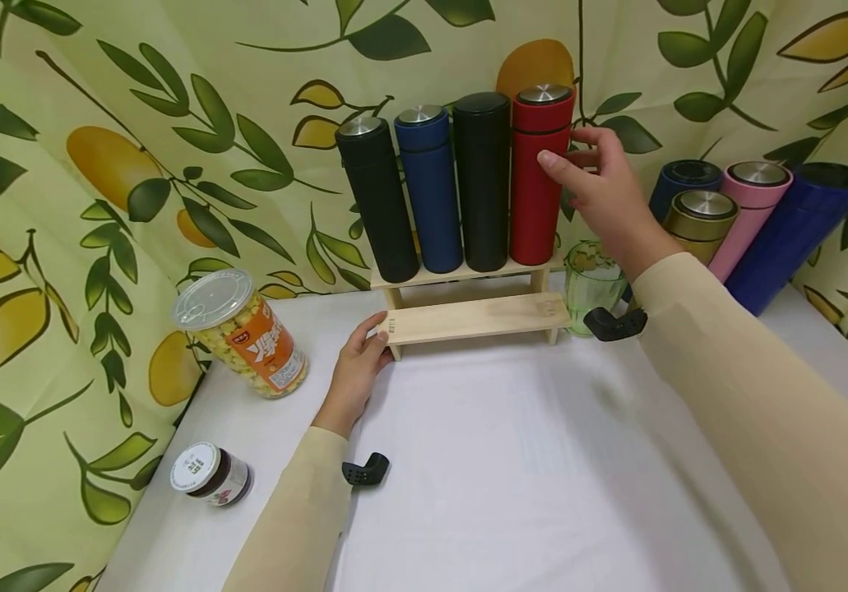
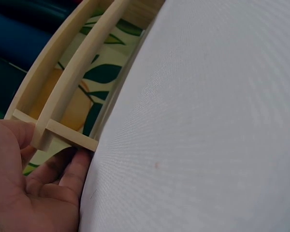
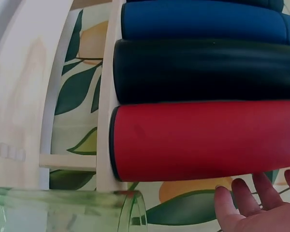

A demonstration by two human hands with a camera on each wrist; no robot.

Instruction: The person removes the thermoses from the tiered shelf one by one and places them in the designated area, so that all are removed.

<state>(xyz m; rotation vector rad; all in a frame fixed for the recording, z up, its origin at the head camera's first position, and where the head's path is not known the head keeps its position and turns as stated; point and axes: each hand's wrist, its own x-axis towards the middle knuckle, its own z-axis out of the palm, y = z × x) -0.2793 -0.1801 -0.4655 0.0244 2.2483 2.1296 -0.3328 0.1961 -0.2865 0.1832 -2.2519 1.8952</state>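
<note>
A two-step wooden rack (image 1: pixel 475 319) stands at the back of the table. Its left end is held by my left hand (image 1: pixel 355 370), thumb at the lower step and fingers around the side leg. On the upper step several tall thermos bottles stand upright in a row: a black one (image 1: pixel 379 205), a blue one (image 1: pixel 431 197), another black one (image 1: pixel 483 189) and a red one (image 1: pixel 538 197). My right hand (image 1: pixel 601 181) is at the red bottle's right side, thumb in front of it, fingers loosely spread. In the right wrist view those fingertips lie close along the bottle's side; contact is unclear.
Right of the rack is a green clear glass (image 1: pixel 590 284). Behind my right forearm stand a gold bottle (image 1: pixel 701 218), a pink bottle (image 1: pixel 753 197), a dark blue bottle (image 1: pixel 683 177) and a tilted blue cylinder (image 1: pixel 794 230). A popcorn tub (image 1: pixel 246 333) and a jar (image 1: pixel 212 475) sit left.
</note>
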